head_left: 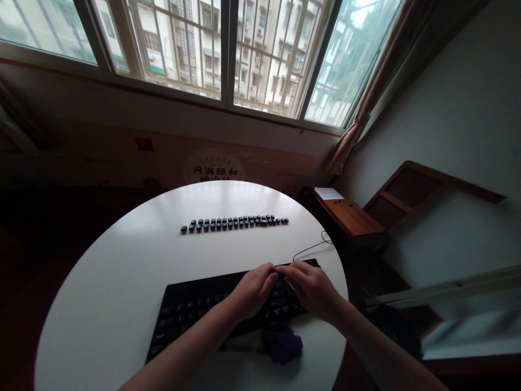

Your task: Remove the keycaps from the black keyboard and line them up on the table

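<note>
A black keyboard lies at an angle on the round white table, under both my forearms. Over its far right part my left hand is closed, fingers curled and thumb pressed toward them. My right hand meets it there, its fingers bent together and their tips touching or nearly touching the left fingertips. Whatever is pinched between them is too small or hidden to make out. Beyond the keyboard, loose black keycaps stand in two rows. A crumpled purple cloth rests at the keyboard's near edge.
The round white table has a curved edge close to my right forearm. A thin cable runs from the keyboard over the right edge. A wooden side table with papers stands beyond, near the wall. Barred windows line the back.
</note>
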### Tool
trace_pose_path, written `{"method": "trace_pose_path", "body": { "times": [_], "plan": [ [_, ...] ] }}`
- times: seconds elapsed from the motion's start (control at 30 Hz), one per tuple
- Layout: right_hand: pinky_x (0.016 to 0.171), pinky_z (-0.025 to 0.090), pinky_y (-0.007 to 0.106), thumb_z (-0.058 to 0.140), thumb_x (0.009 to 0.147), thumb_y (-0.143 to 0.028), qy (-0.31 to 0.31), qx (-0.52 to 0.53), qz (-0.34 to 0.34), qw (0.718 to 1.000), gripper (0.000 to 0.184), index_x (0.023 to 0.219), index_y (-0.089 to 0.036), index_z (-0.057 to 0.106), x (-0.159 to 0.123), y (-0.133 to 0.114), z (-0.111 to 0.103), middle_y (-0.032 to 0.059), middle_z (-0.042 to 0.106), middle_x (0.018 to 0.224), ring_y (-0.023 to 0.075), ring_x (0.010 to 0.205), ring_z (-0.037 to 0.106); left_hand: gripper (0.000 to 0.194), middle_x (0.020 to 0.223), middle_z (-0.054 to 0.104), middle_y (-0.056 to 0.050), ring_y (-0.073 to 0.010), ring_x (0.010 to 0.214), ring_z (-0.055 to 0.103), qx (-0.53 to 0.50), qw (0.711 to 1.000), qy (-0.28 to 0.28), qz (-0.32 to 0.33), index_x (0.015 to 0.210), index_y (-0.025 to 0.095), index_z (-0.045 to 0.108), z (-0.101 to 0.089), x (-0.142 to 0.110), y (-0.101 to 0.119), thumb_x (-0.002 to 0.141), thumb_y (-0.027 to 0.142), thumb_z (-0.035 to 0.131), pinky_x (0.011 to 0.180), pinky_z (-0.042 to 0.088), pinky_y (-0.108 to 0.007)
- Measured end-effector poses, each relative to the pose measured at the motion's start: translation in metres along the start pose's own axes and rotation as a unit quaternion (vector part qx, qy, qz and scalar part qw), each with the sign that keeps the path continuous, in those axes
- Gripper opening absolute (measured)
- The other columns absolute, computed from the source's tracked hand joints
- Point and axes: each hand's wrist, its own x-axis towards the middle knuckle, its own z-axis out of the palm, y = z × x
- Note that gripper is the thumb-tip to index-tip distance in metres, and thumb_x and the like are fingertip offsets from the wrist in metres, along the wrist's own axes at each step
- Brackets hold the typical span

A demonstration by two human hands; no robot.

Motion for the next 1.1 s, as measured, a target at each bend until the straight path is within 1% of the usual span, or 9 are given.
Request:
{"method": "trace_pose_path", "body": {
  "times": [0.17, 0.4, 0.47, 0.57, 0.67, 0.77, 0.83, 0.97, 1.1],
  "plan": [
    [0.07, 0.048, 0.026, 0.056, 0.092, -0.02, -0.012, 0.026, -0.015, 0.999, 0.028, 0.117, -0.026, 0.065, 0.013, 0.01, 0.013, 0.0047, 0.067, 0.093, 0.016, 0.078, 0.063, 0.033, 0.088, 0.063, -0.004, -0.0198, 0.082, 0.057, -0.02, 1.0, -0.01, 0.002, 0.089, 0.019, 0.053, 0.001, 0.0, -0.001, 0.099, 0.043, 0.032, 0.078, 0.046, -0.031],
    [0.071, 0.047, 0.023, 0.058, 0.09, -0.017, -0.115, 0.054, -0.048, 0.991, 0.028, 0.115, -0.025, 0.065, 0.033, 0.016, -0.001, 0.0044, 0.066, 0.098, 0.0149, 0.081, 0.063, 0.036, 0.11, 0.065, -0.008, -0.0224, 0.101, 0.058, -0.066, 0.997, -0.02, 0.045, 0.109, 0.02, 0.057, -0.003, 0.001, 0.0, 0.1, 0.041, 0.029, 0.094, 0.044, -0.036],
    [0.071, 0.047, 0.023, 0.058, 0.09, -0.018, -0.127, 0.079, -0.055, 0.987, 0.023, 0.111, -0.023, 0.066, 0.04, 0.026, -0.006, 0.0044, 0.066, 0.097, 0.0138, 0.079, 0.062, 0.039, 0.112, 0.064, -0.008, -0.0232, 0.104, 0.057, -0.072, 0.996, -0.012, 0.048, 0.11, 0.02, 0.057, -0.003, 0.001, 0.0, 0.1, 0.044, 0.028, 0.096, 0.043, -0.036],
    [0.066, 0.047, 0.022, 0.065, 0.087, -0.028, -0.095, 0.11, -0.001, 0.989, 0.015, 0.1, -0.021, 0.069, 0.059, 0.065, -0.016, 0.0044, 0.066, 0.095, 0.0119, 0.071, 0.058, 0.046, 0.104, 0.065, -0.008, -0.0236, 0.099, 0.057, -0.062, 0.998, 0.017, 0.018, 0.104, 0.019, 0.057, -0.003, 0.002, -0.002, 0.099, 0.05, 0.023, 0.093, 0.045, -0.037],
    [0.068, 0.047, 0.024, 0.067, 0.084, -0.033, -0.031, 0.039, 0.156, 0.987, 0.021, 0.099, -0.019, 0.069, 0.086, 0.128, -0.027, 0.0038, 0.069, 0.095, 0.012, 0.068, 0.057, 0.052, 0.099, 0.065, -0.009, -0.024, 0.096, 0.058, -0.048, 0.998, 0.029, -0.001, 0.099, 0.02, 0.058, -0.001, 0.002, -0.004, 0.098, 0.054, 0.019, 0.093, 0.045, -0.038],
    [0.072, 0.048, 0.026, 0.068, 0.083, -0.027, -0.059, 0.006, 0.218, 0.974, 0.016, 0.092, -0.014, 0.071, 0.108, 0.189, -0.025, 0.0064, 0.07, 0.089, 0.0156, 0.075, 0.061, 0.055, 0.097, 0.065, -0.009, -0.0241, 0.095, 0.058, -0.042, 0.999, 0.028, 0.001, 0.098, 0.02, 0.058, -0.001, 0.002, -0.005, 0.097, 0.056, 0.017, 0.093, 0.045, -0.038],
    [0.072, 0.05, 0.027, 0.071, 0.081, -0.025, -0.099, -0.005, 0.248, 0.964, 0.014, 0.088, -0.013, 0.071, 0.116, 0.217, -0.014, 0.0065, 0.071, 0.084, 0.0171, 0.076, 0.063, 0.055, 0.097, 0.065, -0.008, -0.0238, 0.094, 0.058, -0.042, 0.999, 0.029, 0.003, 0.097, 0.02, 0.058, -0.001, 0.002, -0.005, 0.098, 0.056, 0.016, 0.092, 0.045, -0.038],
    [0.08, 0.054, 0.034, 0.062, 0.092, -0.031, -0.161, -0.023, 0.287, 0.944, 0.021, 0.103, -0.014, 0.066, 0.121, 0.246, 0.011, 0.0065, 0.067, 0.102, 0.0173, 0.087, 0.064, 0.054, 0.096, 0.065, -0.008, -0.0231, 0.093, 0.058, -0.039, 0.999, 0.027, 0.01, 0.097, 0.02, 0.059, -0.001, 0.001, -0.004, 0.098, 0.054, 0.017, 0.091, 0.045, -0.037],
    [0.084, 0.055, 0.038, 0.057, 0.096, -0.033, -0.193, -0.024, 0.294, 0.936, 0.027, 0.116, -0.015, 0.06, 0.124, 0.26, 0.023, 0.0081, 0.062, 0.116, 0.0191, 0.097, 0.063, 0.053, 0.096, 0.065, -0.008, -0.023, 0.093, 0.058, -0.034, 0.999, 0.027, 0.009, 0.097, 0.02, 0.059, -0.002, 0.001, -0.003, 0.099, 0.053, 0.017, 0.091, 0.045, -0.037]
  ]
}}
